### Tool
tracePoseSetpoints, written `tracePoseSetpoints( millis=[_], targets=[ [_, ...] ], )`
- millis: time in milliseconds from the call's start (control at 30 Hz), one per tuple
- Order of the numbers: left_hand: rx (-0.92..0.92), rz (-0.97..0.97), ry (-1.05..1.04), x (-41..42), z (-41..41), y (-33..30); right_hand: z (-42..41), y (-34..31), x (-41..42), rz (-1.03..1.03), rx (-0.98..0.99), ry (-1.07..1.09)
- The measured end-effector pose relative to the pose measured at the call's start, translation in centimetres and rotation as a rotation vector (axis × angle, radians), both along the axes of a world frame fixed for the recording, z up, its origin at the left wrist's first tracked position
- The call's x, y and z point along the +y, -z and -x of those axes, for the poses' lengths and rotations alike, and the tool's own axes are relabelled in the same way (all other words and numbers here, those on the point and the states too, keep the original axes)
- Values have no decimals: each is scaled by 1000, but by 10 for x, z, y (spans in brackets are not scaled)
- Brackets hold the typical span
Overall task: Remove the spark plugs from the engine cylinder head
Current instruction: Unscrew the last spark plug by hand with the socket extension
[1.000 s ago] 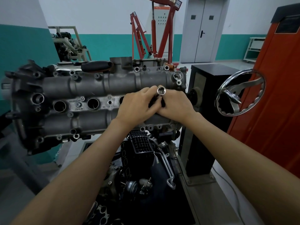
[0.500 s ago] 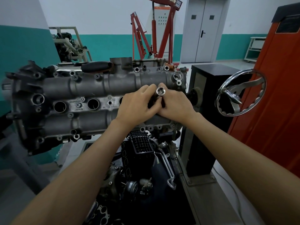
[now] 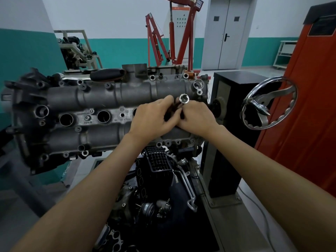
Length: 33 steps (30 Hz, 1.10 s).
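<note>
Both bare forearms reach forward and converge at the middle of the view, wrists nearly level. The left hand point(image 3: 154, 118) lies back-up with its fingers curled inward toward the right hand point(image 3: 197, 117), the two touching at the fingertips. The right hand is also back-up, its fingers bent in a grip round a slim dark object between the hands.

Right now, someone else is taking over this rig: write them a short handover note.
Left hand and right hand both grip the spark plug socket, which stands at the right-end plug well of the cylinder head, its drive end up and no ratchet on it.
Two plug wells to the left show open and dark; whether plugs remain there cannot be told.
No removed plug in sight. Left: pull this plug, check the others.
</note>
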<state>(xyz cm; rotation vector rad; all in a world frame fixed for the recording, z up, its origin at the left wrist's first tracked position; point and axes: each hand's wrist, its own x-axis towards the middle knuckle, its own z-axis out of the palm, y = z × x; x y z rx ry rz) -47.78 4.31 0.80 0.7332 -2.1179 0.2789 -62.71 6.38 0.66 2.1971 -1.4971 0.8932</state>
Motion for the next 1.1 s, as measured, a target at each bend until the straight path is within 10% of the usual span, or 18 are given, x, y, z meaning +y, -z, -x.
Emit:
tracePoseSetpoints(
  millis=[1100],
  targets=[
    [-4, -15, -1, -3, 0, 0, 1, 1, -1, -3, 7, -26]
  ],
)
